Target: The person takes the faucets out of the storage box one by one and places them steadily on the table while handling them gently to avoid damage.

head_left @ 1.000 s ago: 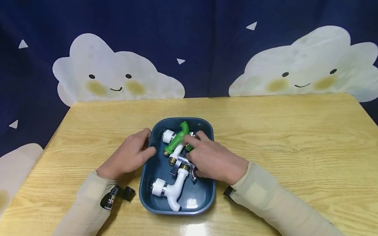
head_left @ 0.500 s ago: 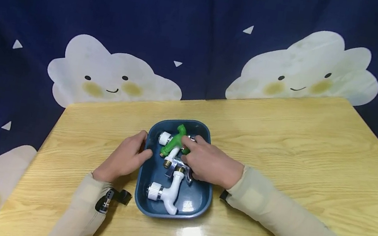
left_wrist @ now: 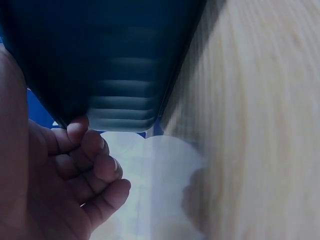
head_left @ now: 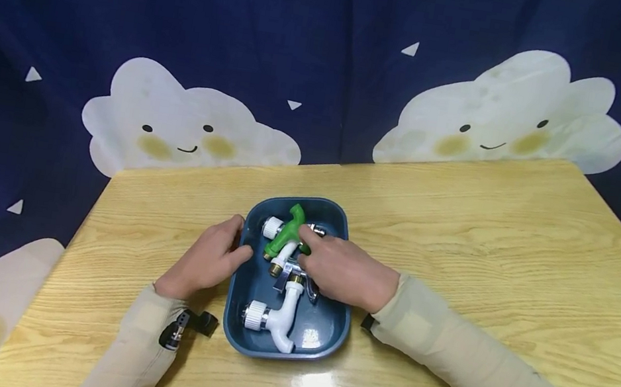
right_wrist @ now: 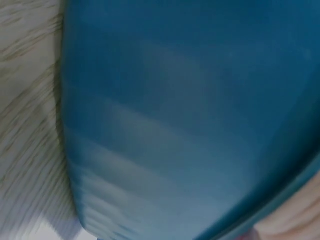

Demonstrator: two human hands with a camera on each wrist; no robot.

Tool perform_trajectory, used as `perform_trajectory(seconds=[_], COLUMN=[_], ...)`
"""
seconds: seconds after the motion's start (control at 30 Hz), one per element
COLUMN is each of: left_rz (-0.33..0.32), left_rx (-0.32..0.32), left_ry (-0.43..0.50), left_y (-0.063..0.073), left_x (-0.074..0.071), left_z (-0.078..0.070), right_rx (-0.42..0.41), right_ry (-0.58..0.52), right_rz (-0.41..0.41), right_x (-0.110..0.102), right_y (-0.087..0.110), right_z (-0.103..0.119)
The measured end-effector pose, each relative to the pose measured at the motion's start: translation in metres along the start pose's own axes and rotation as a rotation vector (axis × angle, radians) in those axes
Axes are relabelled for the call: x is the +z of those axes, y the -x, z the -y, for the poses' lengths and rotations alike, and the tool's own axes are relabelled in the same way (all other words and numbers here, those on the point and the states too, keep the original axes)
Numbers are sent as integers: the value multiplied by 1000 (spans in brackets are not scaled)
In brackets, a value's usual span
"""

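A dark blue plastic basin (head_left: 325, 321) holds several taps. My left hand (head_left: 203, 259) holds its left rim, thumb over the edge; in the left wrist view the curled fingers (left_wrist: 106, 167) lie outside the wall. My right hand (head_left: 346, 270) reaches over the right rim, its index finger touching or just beside the green tap (head_left: 285, 235). Its other fingertips are hidden among the taps. A white tap (head_left: 286, 314) lies at the near end. Mid-basin are a smaller white tap (head_left: 284, 255) and a chrome tap (head_left: 310, 291), partly covered by my right hand.
The basin stands on a wooden table (head_left: 483, 246). Behind it hangs a dark blue curtain (head_left: 345, 45) with cloud prints. In the right wrist view the basin's outer wall (right_wrist: 175, 110) fills most of the picture.
My right index finger has shifted a little over the green tap, while more of the chrome piece behind it shows. The left hand stays on the rim; the whole view has shifted slightly.
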State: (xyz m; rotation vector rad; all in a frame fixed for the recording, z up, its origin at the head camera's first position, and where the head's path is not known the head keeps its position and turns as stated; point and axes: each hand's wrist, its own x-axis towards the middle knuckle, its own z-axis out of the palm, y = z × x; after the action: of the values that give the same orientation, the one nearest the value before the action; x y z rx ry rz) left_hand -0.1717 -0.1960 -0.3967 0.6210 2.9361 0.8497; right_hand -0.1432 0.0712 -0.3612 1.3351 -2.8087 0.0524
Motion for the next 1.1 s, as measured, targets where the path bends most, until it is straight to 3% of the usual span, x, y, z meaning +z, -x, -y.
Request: perform_trajectory(seconds=[0.3,0.83,1.1], left_rz=[-1,-5,5], left_rx=[-4,20,23], left_ry=[-19,-81,-121], left_y=[2,1,0], left_x=[0,-3,-6], left_z=[-1,0,-2], right_rx=[-14,31,-2], right_ry=[22,-70,-44], right_rz=[-8,103,58], right_x=[1,-1,2], right_y=[-3,-10,-9], right_z=[3,4,2])
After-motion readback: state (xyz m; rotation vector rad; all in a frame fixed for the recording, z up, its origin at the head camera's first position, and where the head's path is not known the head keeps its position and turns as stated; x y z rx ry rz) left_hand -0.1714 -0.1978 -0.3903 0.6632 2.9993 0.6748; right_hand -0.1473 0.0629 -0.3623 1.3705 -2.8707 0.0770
